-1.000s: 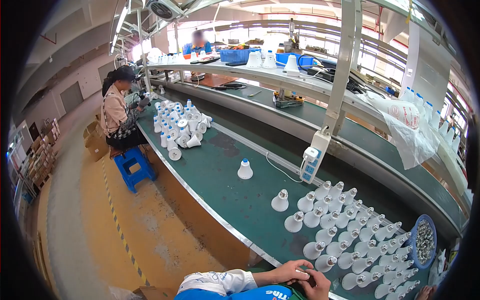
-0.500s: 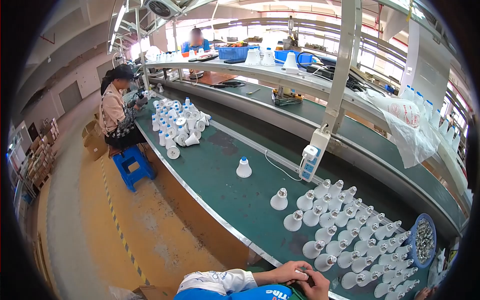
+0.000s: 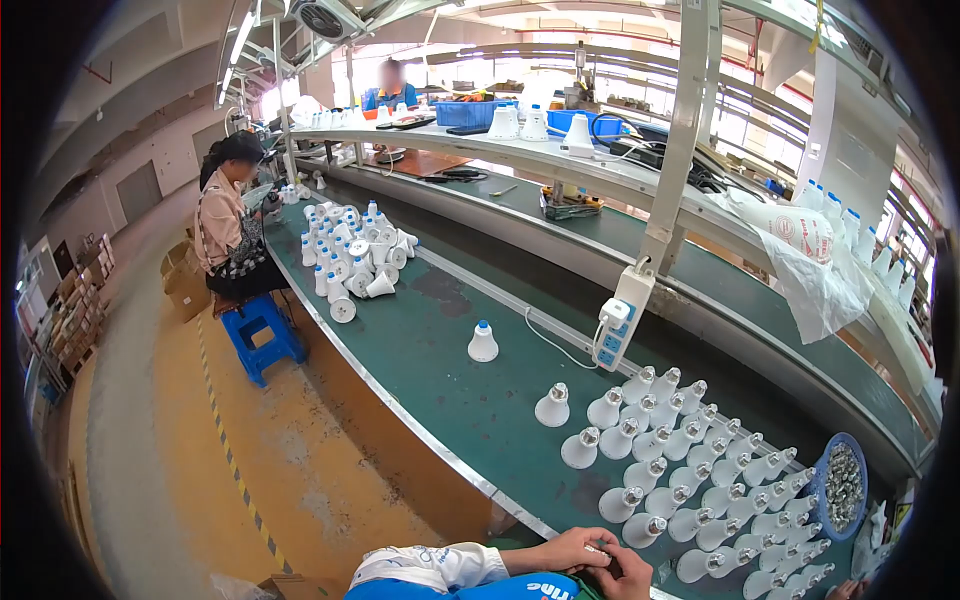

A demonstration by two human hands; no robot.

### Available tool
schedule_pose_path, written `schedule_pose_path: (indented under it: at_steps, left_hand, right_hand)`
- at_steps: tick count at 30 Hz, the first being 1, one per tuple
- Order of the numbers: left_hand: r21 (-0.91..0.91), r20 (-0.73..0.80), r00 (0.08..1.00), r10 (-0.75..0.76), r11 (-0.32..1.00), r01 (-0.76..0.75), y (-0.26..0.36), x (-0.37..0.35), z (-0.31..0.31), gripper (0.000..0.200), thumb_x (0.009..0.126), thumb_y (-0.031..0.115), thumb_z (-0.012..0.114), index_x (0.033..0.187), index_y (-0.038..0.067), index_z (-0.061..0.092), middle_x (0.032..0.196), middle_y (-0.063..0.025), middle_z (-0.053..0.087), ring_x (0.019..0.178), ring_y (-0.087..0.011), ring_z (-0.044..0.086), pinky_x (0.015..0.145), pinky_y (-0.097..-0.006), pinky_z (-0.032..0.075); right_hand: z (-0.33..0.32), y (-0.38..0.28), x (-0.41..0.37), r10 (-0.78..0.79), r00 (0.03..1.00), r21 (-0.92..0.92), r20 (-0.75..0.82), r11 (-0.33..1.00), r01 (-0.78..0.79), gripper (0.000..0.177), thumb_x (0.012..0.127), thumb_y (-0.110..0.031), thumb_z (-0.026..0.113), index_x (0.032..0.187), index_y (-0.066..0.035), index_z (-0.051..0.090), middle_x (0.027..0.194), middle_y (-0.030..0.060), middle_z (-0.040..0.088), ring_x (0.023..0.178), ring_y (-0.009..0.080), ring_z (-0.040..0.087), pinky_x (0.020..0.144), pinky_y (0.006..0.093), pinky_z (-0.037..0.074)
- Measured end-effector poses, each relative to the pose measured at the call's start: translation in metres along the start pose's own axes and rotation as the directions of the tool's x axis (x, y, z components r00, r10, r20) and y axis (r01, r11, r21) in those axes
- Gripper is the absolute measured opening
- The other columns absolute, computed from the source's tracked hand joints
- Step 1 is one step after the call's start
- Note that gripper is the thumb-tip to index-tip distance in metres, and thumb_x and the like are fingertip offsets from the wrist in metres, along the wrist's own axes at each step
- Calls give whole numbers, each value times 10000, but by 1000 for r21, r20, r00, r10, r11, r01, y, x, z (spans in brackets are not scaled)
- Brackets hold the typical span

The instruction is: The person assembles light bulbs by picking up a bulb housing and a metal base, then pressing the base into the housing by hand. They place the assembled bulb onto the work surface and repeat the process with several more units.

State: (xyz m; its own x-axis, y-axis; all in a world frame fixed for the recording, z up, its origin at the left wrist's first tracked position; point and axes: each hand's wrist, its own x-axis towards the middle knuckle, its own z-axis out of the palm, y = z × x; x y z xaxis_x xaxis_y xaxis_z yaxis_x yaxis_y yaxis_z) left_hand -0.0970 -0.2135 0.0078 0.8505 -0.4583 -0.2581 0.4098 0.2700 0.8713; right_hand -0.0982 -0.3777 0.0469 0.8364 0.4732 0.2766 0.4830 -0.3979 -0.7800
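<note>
By our green-topped table [image 3: 430, 345], our bare left hand [image 3: 572, 551] touched our bare right hand [image 3: 627, 574]; whether they gripped anything, we couldn't tell. Just beyond, on the table, we judged the nearest white, bell-shaped, silver-capped bulb [image 3: 638, 534] light, stiff, slick, best taken round its neck; it stood cap up, axis roughly vertical.

The bulbs [image 3: 551, 409] are white, worktop [image 3: 420, 345] green, floor tape [image 3: 236, 473] yellow-and-black striped.

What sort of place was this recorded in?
Probably a factory assembly line: white bulb-shaped housings stand grouped on a long green bench, beside a basket of small shiny parts, and a co-worker sits farther along.
</note>
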Motion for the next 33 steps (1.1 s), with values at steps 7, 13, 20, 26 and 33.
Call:
schedule_pose_path:
  at_steps: [7, 13, 20, 26, 33]
  left_hand:
    - [25, 25, 999, -25, 999, 24, 5, -2, -1, 352, 776, 165, 600, 1091, 41, 505, 714, 14, 547, 504, -22, 426, 413, -173, 290]
    - [91, 28, 999, -26, 996, 24, 11, -5, -1, 337, 790, 195, 605, 1083, 56, 513, 702, 15, 543, 505, -23, 425, 418, -174, 293]
    - [-23, 82, 995, -53, 998, 55, 7, 0, -8, 329, 827, 243, 591, 1093, 64, 517, 659, 35, 488, 498, -21, 407, 404, -164, 290]
    - [-265, 146, 983, -106, 954, 143, 8, 2, -19, 319, 850, 157, 559, 1135, 41, 475, 743, 17, 498, 540, -17, 428, 403, -156, 308]
    - [-151, 113, 993, -42, 987, 59, 5, 3, -21, 319, 830, 119, 575, 1116, 21, 470, 755, 7, 525, 528, -18, 432, 406, -156, 309]
  right_hand:
    - [1, 1, -1, 55, 998, 20, 30, 998, -56, 306, 734, -113, 676, 1016, -27, 592, 914, 178, 620, 817, 302, 615, 713, 342, 475]
    - [3, 3, -2, 66, 998, 27, -9, 997, -66, 314, 726, -119, 692, 1008, -21, 593, 883, 177, 624, 784, 292, 618, 694, 336, 479]
    - [4, 1, 1, -7, 995, 11, -100, 1000, 8, 311, 719, -115, 702, 993, -16, 593, 870, 167, 625, 749, 283, 611, 676, 328, 479]
    - [6, 2, 1, 60, 990, 12, -130, 998, -58, 305, 702, -99, 711, 973, -24, 594, 854, 143, 620, 742, 260, 612, 662, 322, 481]
    - [8, 6, 3, -9, 992, -35, -123, 999, 5, 319, 694, -88, 713, 979, -26, 585, 833, 132, 616, 690, 226, 602, 620, 309, 477]
